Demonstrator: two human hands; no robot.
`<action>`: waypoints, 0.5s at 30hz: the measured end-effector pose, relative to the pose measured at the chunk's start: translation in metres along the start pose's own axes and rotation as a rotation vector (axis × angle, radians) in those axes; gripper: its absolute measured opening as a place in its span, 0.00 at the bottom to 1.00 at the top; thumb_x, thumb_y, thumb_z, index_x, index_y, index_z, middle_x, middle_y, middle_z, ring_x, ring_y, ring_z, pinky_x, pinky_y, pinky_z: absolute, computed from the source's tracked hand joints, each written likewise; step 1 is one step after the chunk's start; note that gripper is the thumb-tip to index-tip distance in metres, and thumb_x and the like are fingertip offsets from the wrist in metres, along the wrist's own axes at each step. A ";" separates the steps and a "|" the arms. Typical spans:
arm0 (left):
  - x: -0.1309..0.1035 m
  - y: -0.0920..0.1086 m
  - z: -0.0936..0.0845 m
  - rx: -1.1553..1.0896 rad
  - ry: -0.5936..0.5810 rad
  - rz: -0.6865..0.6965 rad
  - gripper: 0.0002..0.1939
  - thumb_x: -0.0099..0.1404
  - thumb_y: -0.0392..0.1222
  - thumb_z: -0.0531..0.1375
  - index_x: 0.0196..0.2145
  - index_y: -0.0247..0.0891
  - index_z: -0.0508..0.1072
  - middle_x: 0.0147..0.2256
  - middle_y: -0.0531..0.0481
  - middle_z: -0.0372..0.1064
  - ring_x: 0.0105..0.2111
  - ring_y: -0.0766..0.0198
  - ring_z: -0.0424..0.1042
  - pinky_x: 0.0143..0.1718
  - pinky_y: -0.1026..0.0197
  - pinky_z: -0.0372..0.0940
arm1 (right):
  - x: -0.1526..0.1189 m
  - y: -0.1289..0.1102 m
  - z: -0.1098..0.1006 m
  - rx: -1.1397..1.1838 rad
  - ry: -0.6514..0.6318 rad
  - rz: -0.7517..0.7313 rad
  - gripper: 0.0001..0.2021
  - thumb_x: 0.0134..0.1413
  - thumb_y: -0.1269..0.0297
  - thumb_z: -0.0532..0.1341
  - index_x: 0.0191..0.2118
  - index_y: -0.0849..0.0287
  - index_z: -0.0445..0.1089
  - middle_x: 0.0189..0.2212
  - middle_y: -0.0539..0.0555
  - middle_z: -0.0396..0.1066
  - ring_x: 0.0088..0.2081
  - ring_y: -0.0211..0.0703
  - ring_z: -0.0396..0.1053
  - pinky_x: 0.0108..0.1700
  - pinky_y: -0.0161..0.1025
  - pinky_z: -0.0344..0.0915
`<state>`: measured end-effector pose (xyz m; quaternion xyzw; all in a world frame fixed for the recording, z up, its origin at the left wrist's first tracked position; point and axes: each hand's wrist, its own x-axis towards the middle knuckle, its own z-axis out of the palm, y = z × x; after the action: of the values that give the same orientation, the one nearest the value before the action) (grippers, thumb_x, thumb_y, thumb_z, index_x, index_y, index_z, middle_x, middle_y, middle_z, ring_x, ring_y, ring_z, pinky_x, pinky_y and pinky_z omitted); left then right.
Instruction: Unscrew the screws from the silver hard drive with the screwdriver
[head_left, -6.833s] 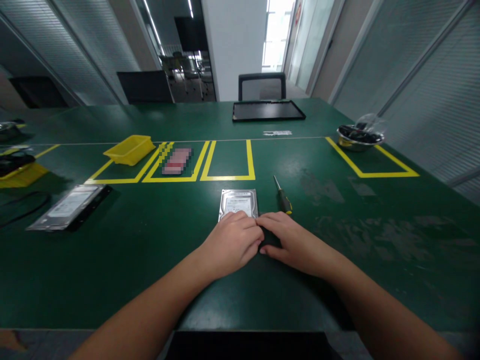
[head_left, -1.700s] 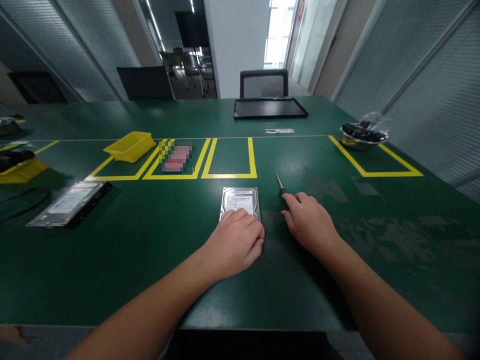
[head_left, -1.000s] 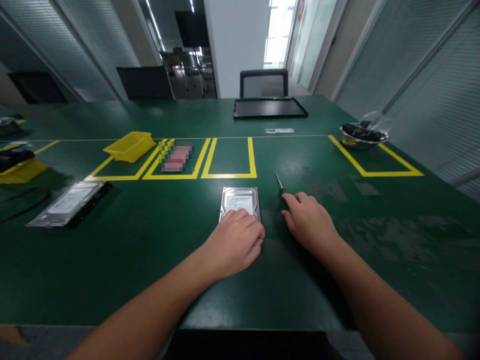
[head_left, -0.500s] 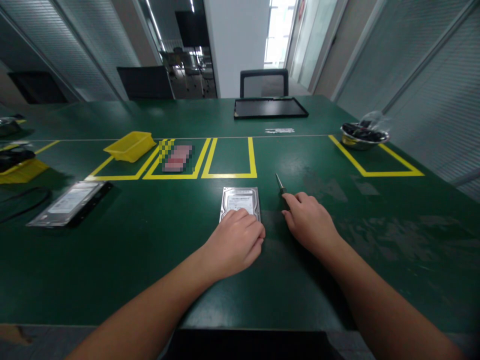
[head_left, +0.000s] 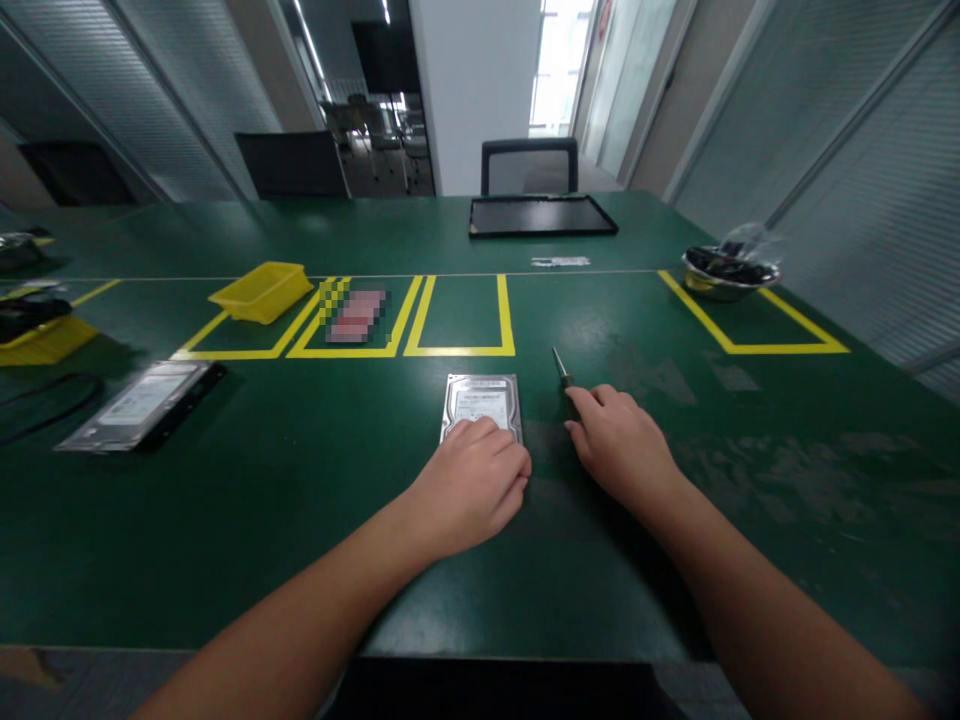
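A silver hard drive (head_left: 481, 398) with a white label lies flat on the green table, its near end covered by my left hand (head_left: 477, 480). The fingers of that hand are closed around this near end. To the right, my right hand (head_left: 619, 440) rests on the table with its fingers closed on the dark handle of a screwdriver (head_left: 562, 371). The thin metal shaft points forward and slightly left, apart from the drive. A second, larger hard drive (head_left: 142, 405) lies at the left on something dark.
Yellow tape outlines cross the table (head_left: 285, 540). A yellow tray (head_left: 262, 292) and a pixelated reddish item (head_left: 358, 317) lie beyond the drives. Far right is a metal bowl (head_left: 720, 287) of dark parts; a black-framed panel (head_left: 541, 216) lies at the back. Another yellow container (head_left: 52, 343) stands far left.
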<state>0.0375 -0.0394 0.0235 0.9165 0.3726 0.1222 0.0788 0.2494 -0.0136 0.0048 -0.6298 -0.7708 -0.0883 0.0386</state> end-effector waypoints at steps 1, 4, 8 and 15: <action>0.000 0.000 0.000 -0.001 0.002 0.001 0.04 0.66 0.38 0.56 0.35 0.38 0.71 0.36 0.48 0.69 0.40 0.56 0.63 0.43 0.53 0.58 | 0.000 0.000 0.000 -0.002 0.004 -0.001 0.17 0.61 0.63 0.56 0.55 0.59 0.64 0.43 0.59 0.67 0.42 0.49 0.65 0.40 0.40 0.59; 0.000 0.000 0.001 -0.006 0.006 0.005 0.04 0.66 0.38 0.56 0.36 0.38 0.70 0.36 0.48 0.69 0.41 0.56 0.63 0.43 0.53 0.58 | 0.000 0.001 0.001 -0.004 0.016 -0.004 0.17 0.61 0.62 0.56 0.55 0.59 0.64 0.43 0.59 0.67 0.41 0.49 0.65 0.40 0.40 0.59; 0.000 -0.001 0.001 -0.015 0.008 0.006 0.04 0.66 0.39 0.56 0.36 0.38 0.70 0.36 0.48 0.69 0.41 0.56 0.64 0.43 0.53 0.58 | 0.000 0.000 0.001 -0.001 0.015 -0.003 0.17 0.61 0.62 0.56 0.55 0.59 0.64 0.42 0.59 0.67 0.41 0.49 0.65 0.40 0.40 0.59; -0.001 -0.002 0.000 -0.022 0.003 0.009 0.04 0.66 0.39 0.56 0.36 0.38 0.70 0.36 0.49 0.69 0.40 0.56 0.64 0.43 0.53 0.59 | 0.000 0.000 0.001 0.015 0.006 -0.002 0.17 0.62 0.63 0.55 0.56 0.55 0.66 0.41 0.58 0.68 0.41 0.47 0.65 0.40 0.39 0.58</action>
<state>0.0361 -0.0385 0.0227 0.9171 0.3672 0.1279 0.0879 0.2496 -0.0135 0.0036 -0.6284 -0.7720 -0.0845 0.0453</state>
